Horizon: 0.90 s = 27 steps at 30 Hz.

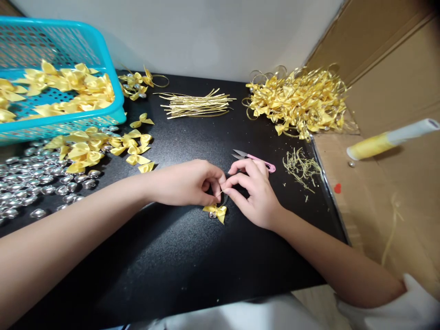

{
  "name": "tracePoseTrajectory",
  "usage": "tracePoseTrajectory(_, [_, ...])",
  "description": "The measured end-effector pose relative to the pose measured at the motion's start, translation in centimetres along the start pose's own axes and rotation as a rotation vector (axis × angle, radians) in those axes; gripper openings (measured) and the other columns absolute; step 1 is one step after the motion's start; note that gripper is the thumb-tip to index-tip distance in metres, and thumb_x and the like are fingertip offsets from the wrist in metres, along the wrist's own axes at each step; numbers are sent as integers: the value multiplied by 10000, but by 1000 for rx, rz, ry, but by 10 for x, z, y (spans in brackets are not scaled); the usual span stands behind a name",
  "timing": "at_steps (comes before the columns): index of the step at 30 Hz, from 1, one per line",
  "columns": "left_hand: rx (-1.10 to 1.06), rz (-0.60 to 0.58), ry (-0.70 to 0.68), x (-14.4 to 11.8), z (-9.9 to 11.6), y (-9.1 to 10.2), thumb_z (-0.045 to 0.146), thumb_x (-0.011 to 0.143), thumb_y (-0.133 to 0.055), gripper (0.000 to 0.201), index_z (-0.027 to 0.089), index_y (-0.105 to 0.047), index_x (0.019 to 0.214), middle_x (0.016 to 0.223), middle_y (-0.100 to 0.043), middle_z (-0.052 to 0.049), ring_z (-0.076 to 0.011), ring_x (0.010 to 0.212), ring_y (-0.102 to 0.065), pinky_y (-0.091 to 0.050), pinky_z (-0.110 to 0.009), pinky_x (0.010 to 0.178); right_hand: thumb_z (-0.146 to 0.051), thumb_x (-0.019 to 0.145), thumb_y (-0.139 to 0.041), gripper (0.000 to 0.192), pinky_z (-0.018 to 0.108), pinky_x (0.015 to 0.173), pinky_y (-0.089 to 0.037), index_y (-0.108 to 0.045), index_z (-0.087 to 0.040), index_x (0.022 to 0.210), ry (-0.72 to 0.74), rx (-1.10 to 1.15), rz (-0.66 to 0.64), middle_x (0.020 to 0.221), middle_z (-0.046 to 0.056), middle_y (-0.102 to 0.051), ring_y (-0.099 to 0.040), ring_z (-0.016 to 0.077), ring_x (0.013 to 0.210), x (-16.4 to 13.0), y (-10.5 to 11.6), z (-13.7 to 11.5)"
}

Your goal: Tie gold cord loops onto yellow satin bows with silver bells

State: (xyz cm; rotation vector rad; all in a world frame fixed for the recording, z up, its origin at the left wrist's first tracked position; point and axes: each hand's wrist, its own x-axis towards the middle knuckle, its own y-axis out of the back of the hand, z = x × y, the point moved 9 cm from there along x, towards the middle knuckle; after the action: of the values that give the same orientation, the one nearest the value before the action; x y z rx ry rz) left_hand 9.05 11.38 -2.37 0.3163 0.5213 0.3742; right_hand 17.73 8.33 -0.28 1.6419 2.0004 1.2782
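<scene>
My left hand (187, 182) and my right hand (252, 192) meet fingertip to fingertip over the middle of the black table (192, 266). Both pinch a thin gold cord (222, 191) between thumb and forefinger. The cord runs down to a small yellow satin bow (216, 211) with a silver bead at its knot, lying just below the fingers. Small pink-handled snips (256, 159) lie right behind my right hand, blades pointing left.
A turquoise basket (106, 73) of yellow bows stands at the back left. Loose bows (99, 149) and silver beads (30, 183) spread beside it. Cut gold cords (195, 104) lie at the back centre, finished looped bows (299, 101) at back right, cord scraps (302, 167) and a cardboard wall (388, 183) on the right.
</scene>
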Motion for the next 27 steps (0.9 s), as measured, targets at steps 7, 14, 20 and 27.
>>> tracePoseTrajectory(7, [-38,-37,14,0,-2,-3,161,765,-640,65,187,-657,822,762,-720,35,-84,578,-587,-390,-170,536,-235,903,-600,108,415,968,-325,-661,-222,815,-11,-2,-21,1036,35,-594,-477,216,1012,0,-1,1])
tracePoseTrajectory(14, [-50,-41,23,0,-3,-2,182,765,-645,73,187,-631,836,792,-744,28,-93,600,-608,-395,-177,544,-239,905,-594,111,417,964,-329,-657,-225,815,-12,-16,-23,1040,37,-598,-478,221,1017,0,-2,1])
tracePoseTrajectory(20, [-36,-21,22,-2,-4,-5,178,774,-636,126,201,-579,884,812,-756,37,-100,626,-634,-399,-182,548,-227,912,-582,113,401,942,-344,-648,-216,821,-10,-18,-21,1029,41,-597,-477,216,998,1,-2,2])
tracePoseTrajectory(27, [35,19,30,-8,-2,-10,133,749,-614,206,209,-501,903,813,-762,34,-111,644,-657,-410,-188,568,-221,920,-568,130,404,946,-339,-651,-219,821,-10,-39,-30,1024,41,-591,-466,217,998,0,-3,2])
